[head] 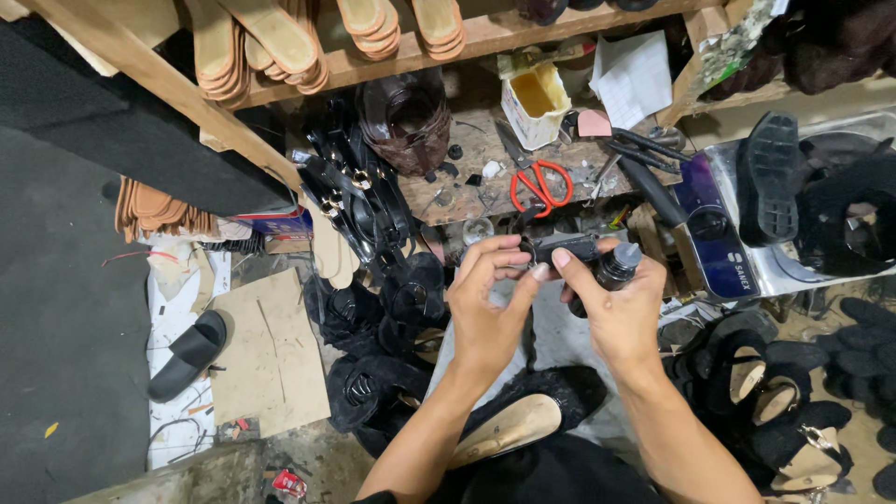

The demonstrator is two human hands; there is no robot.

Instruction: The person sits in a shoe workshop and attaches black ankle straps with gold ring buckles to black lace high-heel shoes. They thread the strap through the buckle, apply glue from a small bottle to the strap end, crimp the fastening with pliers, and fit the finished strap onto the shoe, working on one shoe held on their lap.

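Above a cluttered shoe workbench (485,149), the left hand (485,299) pinches a soft, light black strap (565,248) at its end while the right hand (621,303) grips a small, rigid dark bottle (614,269).

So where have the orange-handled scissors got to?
The scissors lie on the cluttered wooden workbench, upper middle of the head view, just below the open yellow glue tin and above the person's two hands.
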